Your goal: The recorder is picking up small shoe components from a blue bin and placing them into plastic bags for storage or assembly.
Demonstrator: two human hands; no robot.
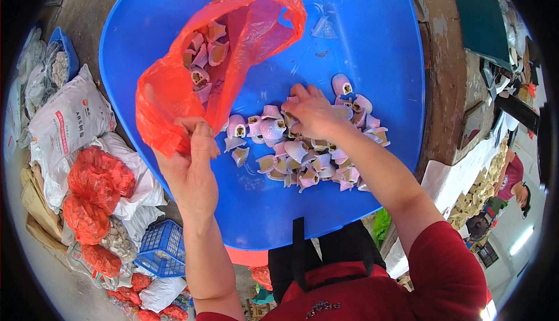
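Note:
My left hand [197,172] grips the rim of a red plastic bag [160,103], its mouth gaping upward. Inside the bag lie several small hollow pink pieces [218,53] like those outside. At the pile of pink speckled, rounded shell-like pieces with tan hollow insides [296,151], my right hand [314,113] curls its fingers over some at the far edge. Its fingertips are partly hidden among them. Bag and pile both rest in a large blue plastic tub [372,36].
A scrap of clear plastic [324,28] lies at the tub's far side. Left on the floor are white sacks [73,123], red bags [96,184] and a blue crate [163,248]. Along the right runs a worn wooden edge [445,76]. Another person [512,178] is at far right.

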